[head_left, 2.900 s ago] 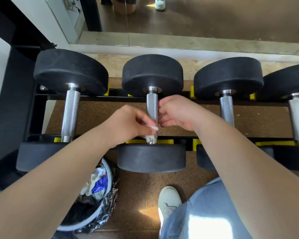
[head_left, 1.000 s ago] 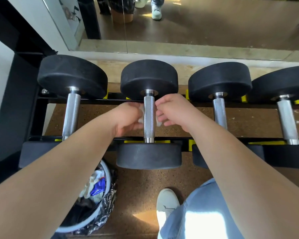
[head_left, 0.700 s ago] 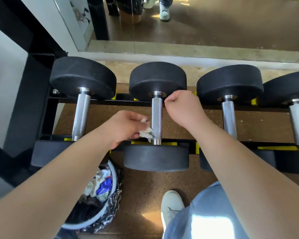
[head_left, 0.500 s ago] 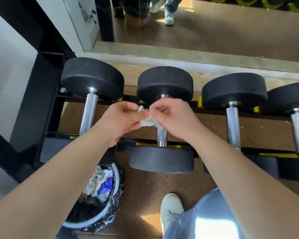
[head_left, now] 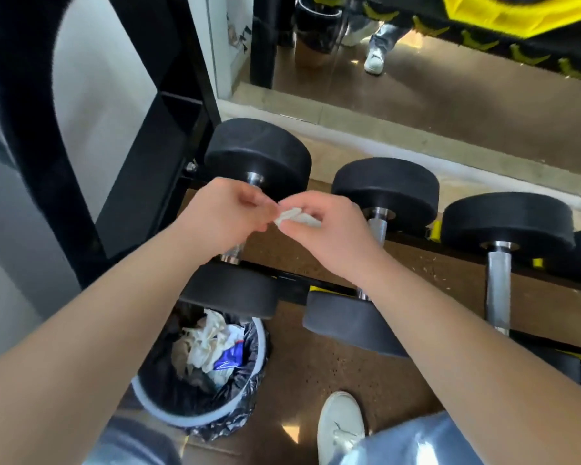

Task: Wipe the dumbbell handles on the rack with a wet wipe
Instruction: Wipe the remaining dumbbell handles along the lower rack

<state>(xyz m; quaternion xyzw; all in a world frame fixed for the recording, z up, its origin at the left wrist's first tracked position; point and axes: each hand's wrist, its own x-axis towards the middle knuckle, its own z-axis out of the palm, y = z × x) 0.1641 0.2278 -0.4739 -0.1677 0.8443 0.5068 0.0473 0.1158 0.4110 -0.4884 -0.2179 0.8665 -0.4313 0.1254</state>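
Black dumbbells with steel handles lie across the rack (head_left: pixel 292 278). My right hand (head_left: pixel 329 233) pinches a crumpled white wet wipe (head_left: pixel 294 218) above the gap between the leftmost dumbbell (head_left: pixel 259 152) and the second dumbbell (head_left: pixel 386 186). My left hand (head_left: pixel 225 216) is right beside it, with curled fingertips meeting the wipe's left end; whether they grip it is unclear. It hides most of the leftmost handle. A third dumbbell (head_left: pixel 503 219) shows its bare handle (head_left: pixel 498 286) at the right.
A bin (head_left: pixel 168 407) lined with a black bag and holding crumpled wipes stands on the floor at lower left, under the leftmost dumbbell. The black rack upright (head_left: pixel 155 156) rises at left. A mirror (head_left: pixel 416 78) lies behind. My white shoe (head_left: pixel 341 424) is below.
Both hands came off the second dumbbell's handle and moved left with the wipe bunched between them. The view swung left and up.
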